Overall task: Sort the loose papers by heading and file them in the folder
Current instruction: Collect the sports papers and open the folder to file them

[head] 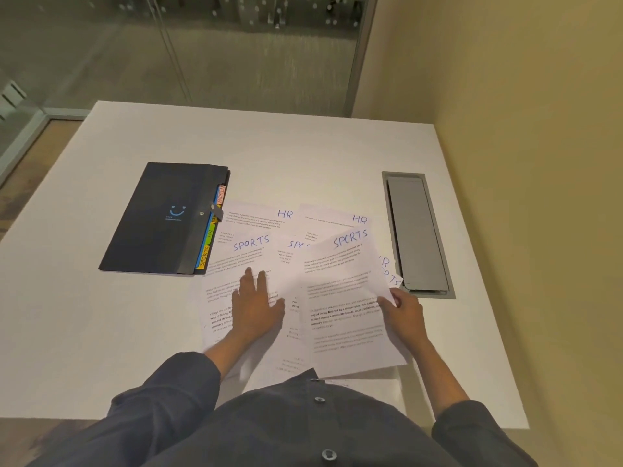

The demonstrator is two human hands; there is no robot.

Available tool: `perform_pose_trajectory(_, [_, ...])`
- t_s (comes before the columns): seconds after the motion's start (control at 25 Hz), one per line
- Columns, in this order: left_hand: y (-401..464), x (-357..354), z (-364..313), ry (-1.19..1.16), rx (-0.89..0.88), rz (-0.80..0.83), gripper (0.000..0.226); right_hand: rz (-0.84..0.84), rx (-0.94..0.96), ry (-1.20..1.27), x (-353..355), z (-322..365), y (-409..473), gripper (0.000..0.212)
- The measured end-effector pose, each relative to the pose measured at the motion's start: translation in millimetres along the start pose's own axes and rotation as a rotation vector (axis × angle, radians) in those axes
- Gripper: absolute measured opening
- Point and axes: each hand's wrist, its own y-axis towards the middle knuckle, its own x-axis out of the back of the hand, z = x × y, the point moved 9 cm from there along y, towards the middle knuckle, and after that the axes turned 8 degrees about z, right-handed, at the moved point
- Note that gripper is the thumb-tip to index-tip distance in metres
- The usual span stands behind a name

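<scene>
Several loose white sheets lie overlapped on the white table [303, 146], headed in blue ink. Two HR sheets [266, 215] lie furthest from me. A SPORTS sheet [236, 261] lies at the left, and my left hand [256, 305] presses flat on it, fingers spread. My right hand [403, 313] pinches the right edge of another SPORTS sheet [344, 298], lifting it slightly off the pile. A third SPORTS sheet is partly hidden between them. The closed dark folder [161, 219] with coloured tabs lies to the left of the papers.
A grey metal cable hatch [418, 234] is set into the table right of the papers, with paper corners overlapping its edge. A beige wall runs along the right side. Glass partitions stand beyond the table's far edge.
</scene>
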Motion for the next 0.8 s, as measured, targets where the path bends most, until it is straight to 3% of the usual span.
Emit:
perform_pose_trajectory(0.16, [-4,-14,24,0.081,0.103,0.145,0.084,-0.073,-0.009,0.21,22,-2,0,0.016])
perform_pose_trajectory(0.36, [2,-13,-4,-0.027,-0.128,0.223,0.083,-0.063,-0.013,0.345,21,-1,12,0.016])
perform_pose_trajectory(0.48, [0,6,-14,-0.142,-0.18,0.051,0.068,-0.034,-0.022,0.356,7,-1,17,0.019])
perform_pose_trajectory(0.6, [-11,30,17,-0.19,0.076,-0.206,0.06,0.005,-0.031,0.358,-9,-4,21,0.018])
perform_pose_trajectory(0.72, [-20,29,57,-0.066,0.395,-0.109,0.079,0.013,-0.039,0.33,-20,-12,21,0.016])
perform_pose_trajectory(0.8, [-22,26,68,-0.006,0.471,-0.036,0.084,0.027,-0.046,0.304,-25,-15,19,0.015])
